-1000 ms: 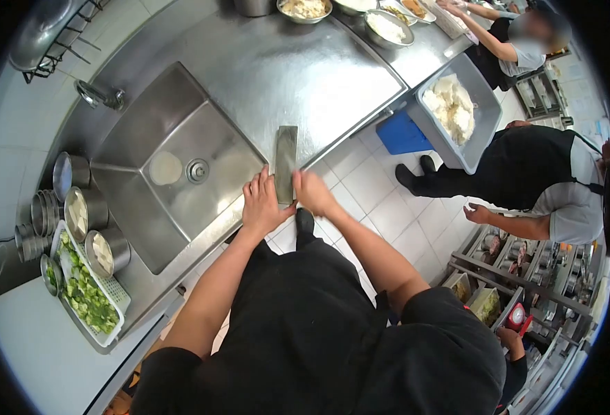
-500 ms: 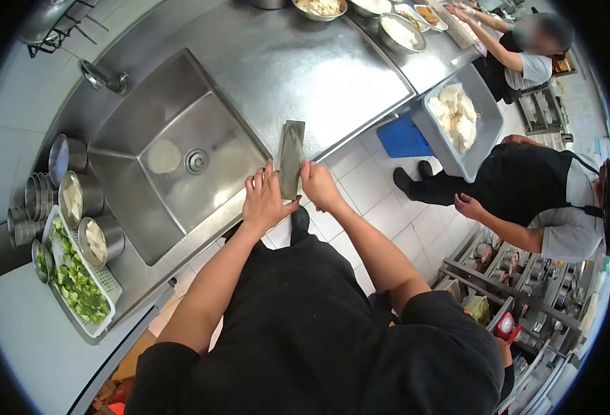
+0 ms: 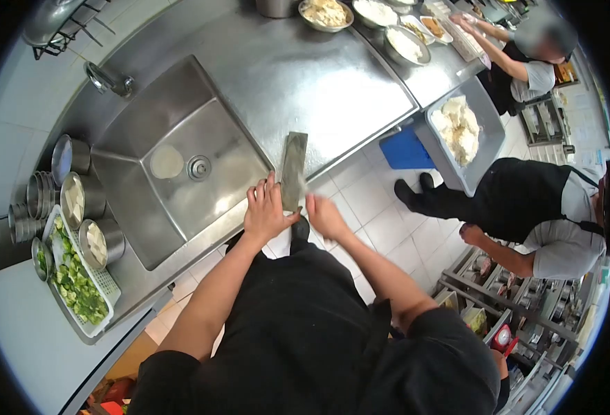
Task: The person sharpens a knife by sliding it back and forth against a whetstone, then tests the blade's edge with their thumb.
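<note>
A long grey-green whetstone (image 3: 293,166) lies across the counter's front strip, to the right of the sink. My left hand (image 3: 267,216) is at its near end, fingers spread along the left side and thumb around the near corner, holding it. My right hand (image 3: 326,218) is closed in a fist just right of the stone's near end and slightly blurred. A pale smeared edge beside the stone looks like a knife blade (image 3: 301,185); its handle is hidden inside my fist.
The sink (image 3: 160,155) is on my left, with metal pots (image 3: 104,200) and a basket of chopped greens (image 3: 80,287) beyond. Food bowls (image 3: 326,15) stand at the back. At right, a person stands beside a grey tub (image 3: 481,149); another works at the far counter.
My right hand has drawn back toward me along the whetstone. My left hand stays at the stone. The nearby person's hand has closed and lowered. The whole view has shifted slightly.
</note>
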The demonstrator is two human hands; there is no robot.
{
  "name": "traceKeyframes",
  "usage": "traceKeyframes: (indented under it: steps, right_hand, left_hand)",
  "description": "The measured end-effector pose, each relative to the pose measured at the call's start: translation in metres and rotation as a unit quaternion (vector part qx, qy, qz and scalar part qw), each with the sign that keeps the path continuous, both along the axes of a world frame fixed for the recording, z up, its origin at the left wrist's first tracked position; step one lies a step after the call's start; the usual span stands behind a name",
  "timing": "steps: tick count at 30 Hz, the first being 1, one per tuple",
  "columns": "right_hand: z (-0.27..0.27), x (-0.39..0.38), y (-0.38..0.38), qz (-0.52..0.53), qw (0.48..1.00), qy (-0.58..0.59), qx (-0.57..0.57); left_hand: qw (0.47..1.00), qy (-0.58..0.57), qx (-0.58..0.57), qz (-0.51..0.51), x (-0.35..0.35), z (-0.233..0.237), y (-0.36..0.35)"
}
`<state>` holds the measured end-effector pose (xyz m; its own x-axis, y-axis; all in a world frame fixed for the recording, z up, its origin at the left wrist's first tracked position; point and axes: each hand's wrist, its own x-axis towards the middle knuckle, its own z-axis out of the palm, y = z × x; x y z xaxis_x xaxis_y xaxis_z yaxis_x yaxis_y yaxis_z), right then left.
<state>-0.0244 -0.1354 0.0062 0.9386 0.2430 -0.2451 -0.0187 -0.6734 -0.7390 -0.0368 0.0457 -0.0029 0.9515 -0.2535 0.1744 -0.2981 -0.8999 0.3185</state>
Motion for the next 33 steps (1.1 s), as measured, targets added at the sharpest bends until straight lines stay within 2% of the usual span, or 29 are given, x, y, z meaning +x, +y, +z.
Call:
traceKeyframes:
  steps: [1, 3, 4, 6, 7, 8, 11, 12, 15, 18, 19, 20, 22, 23, 24, 27, 29, 30, 32, 33]
  right_hand:
    - [0.011, 0.015, 0.007, -0.005, 1.000, 0.007, -0.001]
    - [0.049, 0.050, 0.027, -0.085, 0.976, 0.197, 0.033]
    - [-0.011, 0.035, 0.019, -0.017, 1.000, 0.005, 0.018]
    - [-0.013, -0.012, 0.006, 0.011, 1.000, -0.022, 0.010]
    - [0.021, -0.021, 0.000, -0.003, 1.000, -0.002, 0.022]
    - [0.024, -0.014, 0.001, -0.001, 1.000, 0.003, 0.022]
    - [0.034, 0.037, 0.013, -0.058, 0.989, 0.129, 0.032]
    - [0.029, 0.031, 0.013, -0.057, 0.990, 0.129, 0.032]
    - [-0.008, -0.010, 0.004, 0.033, 0.998, -0.046, 0.036]
    - [0.001, -0.002, -0.009, 0.022, 0.999, -0.030, 0.013]
    - [0.025, 0.018, 0.000, -0.012, 0.997, 0.073, 0.012]
    - [0.027, 0.019, 0.007, -0.014, 0.997, 0.077, 0.013]
    - [0.031, 0.029, 0.018, -0.026, 0.986, 0.166, 0.016]
    - [0.003, 0.004, 0.014, 0.031, 0.999, 0.023, 0.000]
    - [0.005, -0.018, 0.009, 0.038, 0.998, -0.041, 0.039]
    - [0.015, -0.012, 0.006, 0.016, 0.997, -0.043, 0.055]
    - [0.056, 0.041, 0.020, -0.076, 0.970, 0.228, 0.030]
    - [0.039, 0.033, 0.018, -0.076, 0.970, 0.228, 0.031]
    - [-0.005, 0.005, 0.016, 0.014, 0.998, 0.056, 0.005]
    - [0.005, -0.020, 0.012, 0.023, 0.999, 0.025, 0.027]
  left_hand:
    - [1.000, -0.004, -0.009, -0.003, 0.000, 0.001, 0.000]
    - [1.000, -0.006, -0.011, -0.006, -0.003, 0.000, -0.001]
    - [1.000, -0.011, -0.009, -0.008, -0.001, 0.001, 0.001]
    - [1.000, -0.022, -0.013, -0.002, 0.005, 0.001, 0.000]
    - [1.000, -0.024, -0.013, 0.000, 0.004, 0.001, -0.001]
    - [1.000, -0.021, -0.011, 0.001, 0.000, 0.000, -0.001]
    - [1.000, -0.020, -0.012, 0.000, -0.001, -0.005, -0.001]
    - [1.000, -0.025, -0.011, 0.002, 0.000, -0.005, -0.001]
    - [1.000, -0.014, -0.007, 0.010, 0.001, 0.001, -0.002]
    - [1.000, 0.002, 0.000, 0.012, 0.001, -0.002, -0.002]
    - [1.000, -0.002, -0.004, 0.008, 0.000, -0.004, -0.002]
    - [1.000, -0.009, -0.007, 0.005, -0.001, -0.004, -0.001]
    - [1.000, -0.010, 0.001, 0.000, -0.001, -0.004, 0.000]
    - [1.000, -0.008, 0.005, 0.007, -0.002, -0.003, -0.001]
    - [1.000, -0.007, 0.008, 0.015, 0.000, -0.002, -0.003]
    - [1.000, -0.005, -0.002, 0.010, 0.003, -0.003, -0.001]
    - [1.000, -0.019, -0.002, 0.002, -0.004, -0.006, -0.001]
    - [1.000, -0.014, -0.001, 0.004, -0.004, -0.005, -0.002]
    - [1.000, -0.018, 0.001, 0.007, 0.001, -0.002, -0.001]
    - [1.000, 0.001, 0.007, 0.013, 0.000, 0.001, -0.002]
